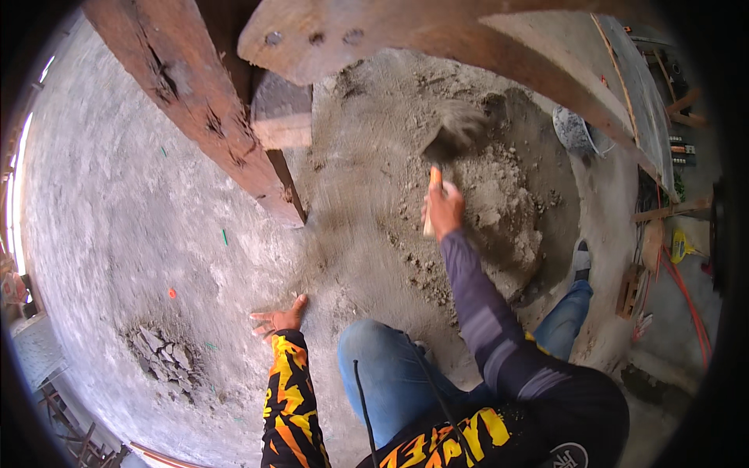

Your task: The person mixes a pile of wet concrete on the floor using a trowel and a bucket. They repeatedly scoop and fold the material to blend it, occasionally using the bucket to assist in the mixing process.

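Note:
My right hand (pixel 447 208) grips the pale handle of a trowel with an orange collar (pixel 435 175). The dark trowel blade (pixel 440 147) is tilted, and a blurred clump of wet mortar (pixel 461 120) shows at it. To the right of this hand lies a heap of crumbly grey mortar (pixel 506 207). My left hand (pixel 285 319) holds nothing; its spread fingers rest on the concrete surface (pixel 158 216). Between my two arms rises my bent knee in blue jeans (pixel 374 362). A strip of damp, smoothed mortar (pixel 345 234) runs between the hands.
A rough wooden beam (pixel 199 117) and a wooden board with holes (pixel 316 44) jut in overhead. Broken mortar pieces (pixel 161 354) lie at lower left, below an orange-red disc (pixel 172 293). At right are a mortar-stained bucket (pixel 570 128), red cable (pixel 690 304) and a yellow bag (pixel 679 245).

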